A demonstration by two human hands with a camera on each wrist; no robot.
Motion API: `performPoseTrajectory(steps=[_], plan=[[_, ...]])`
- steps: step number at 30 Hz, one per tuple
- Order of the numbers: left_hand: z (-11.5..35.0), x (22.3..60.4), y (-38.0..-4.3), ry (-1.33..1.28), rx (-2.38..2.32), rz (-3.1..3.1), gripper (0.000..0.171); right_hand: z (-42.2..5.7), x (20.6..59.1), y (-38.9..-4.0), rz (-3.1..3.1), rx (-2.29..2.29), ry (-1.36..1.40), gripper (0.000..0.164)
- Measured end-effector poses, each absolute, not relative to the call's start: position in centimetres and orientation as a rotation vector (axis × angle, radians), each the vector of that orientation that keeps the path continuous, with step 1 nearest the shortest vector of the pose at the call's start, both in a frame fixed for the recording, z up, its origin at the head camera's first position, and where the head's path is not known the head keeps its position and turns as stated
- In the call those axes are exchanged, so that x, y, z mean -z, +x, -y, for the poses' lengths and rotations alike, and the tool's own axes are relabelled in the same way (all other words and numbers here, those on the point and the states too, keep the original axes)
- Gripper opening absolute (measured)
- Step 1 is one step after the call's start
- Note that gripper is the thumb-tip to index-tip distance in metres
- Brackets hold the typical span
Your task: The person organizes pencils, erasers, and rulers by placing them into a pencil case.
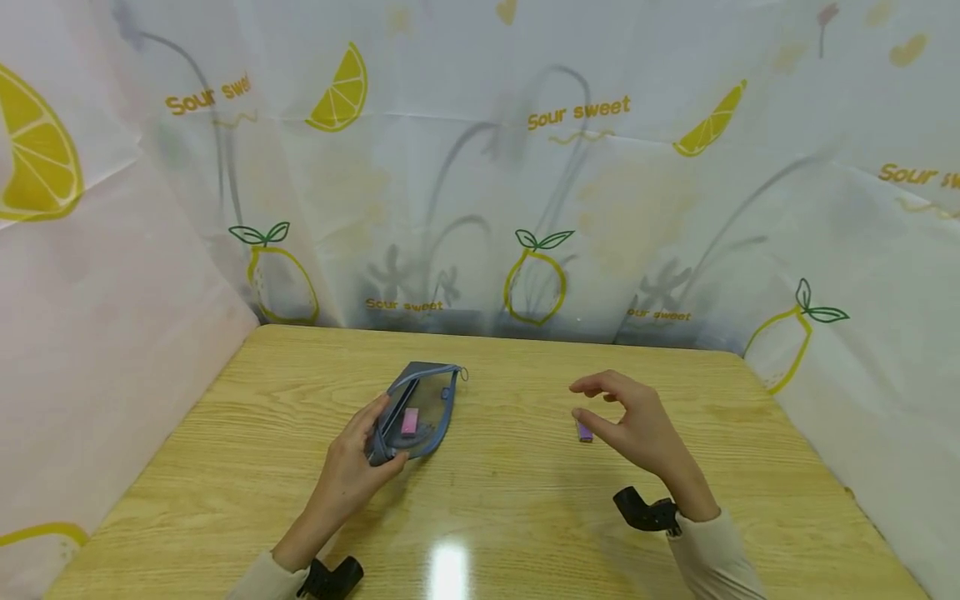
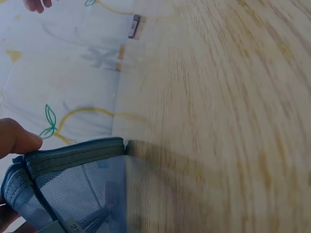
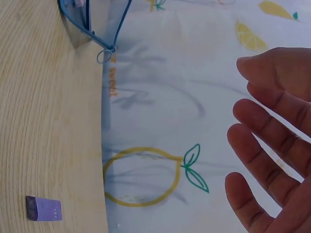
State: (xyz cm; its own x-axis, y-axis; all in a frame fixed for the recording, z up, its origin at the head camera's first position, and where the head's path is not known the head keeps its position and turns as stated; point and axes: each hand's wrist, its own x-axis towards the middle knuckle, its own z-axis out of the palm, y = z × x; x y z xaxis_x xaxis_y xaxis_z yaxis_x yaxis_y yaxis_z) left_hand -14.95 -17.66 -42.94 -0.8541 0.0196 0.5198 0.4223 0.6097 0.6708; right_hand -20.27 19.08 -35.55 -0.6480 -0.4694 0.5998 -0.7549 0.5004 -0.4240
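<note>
My left hand [image 1: 347, 467] grips one end of a blue-grey mesh zip pouch [image 1: 447, 414], thumb on the near side and fingers on the far side. The pouch mouth gapes, and a small pink block [image 1: 409, 422] shows within its outline. In the left wrist view, the zipped edge of the pouch [image 2: 73, 160] stands up from the tabletop. My right hand [image 1: 636, 423] hovers with relaxed, slightly bent fingers and nothing in its grasp. Below it a small purple block [image 1: 585, 433], with a dark end and tiny print in the right wrist view, lies on the table, partly covered by the thumb.
Both lie on a light wood-grain table [image 1: 495, 517]. A white lemon-printed sheet [image 1: 465, 192] rises behind the table and along both sides. A small ring [image 3: 103, 56] hangs from the pouch's zip end. Each wrist carries a black camera [image 1: 645, 510].
</note>
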Motion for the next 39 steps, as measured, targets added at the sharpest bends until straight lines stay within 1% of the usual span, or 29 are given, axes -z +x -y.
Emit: performPoseTrajectory(steps=[12, 17, 23, 32, 39], plan=[[17.6, 42.9, -14.8, -0.349, 1.214, 2.367, 0.079, -20.6, 36.3, -20.4, 2.433, -1.139, 0.857, 0.030], [17.7, 42.9, -14.8, -0.352, 1.214, 2.366, 0.078, -20.9, 36.7, -20.5, 2.465, -1.295, 0.812, 0.027], [17.7, 43.0, -14.8, -0.345, 1.226, 2.371, 0.080, -21.3, 37.6, -21.0, 2.501, -1.448, 0.730, 0.027], [17.7, 43.1, -14.9, -0.356, 1.218, 2.363, 0.080, -21.9, 38.8, -21.8, 2.558, -1.528, 0.693, 0.026], [17.7, 43.1, -14.9, -0.364, 1.209, 2.360, 0.080, -22.3, 40.0, -22.4, 2.612, -1.547, 0.667, 0.028]])
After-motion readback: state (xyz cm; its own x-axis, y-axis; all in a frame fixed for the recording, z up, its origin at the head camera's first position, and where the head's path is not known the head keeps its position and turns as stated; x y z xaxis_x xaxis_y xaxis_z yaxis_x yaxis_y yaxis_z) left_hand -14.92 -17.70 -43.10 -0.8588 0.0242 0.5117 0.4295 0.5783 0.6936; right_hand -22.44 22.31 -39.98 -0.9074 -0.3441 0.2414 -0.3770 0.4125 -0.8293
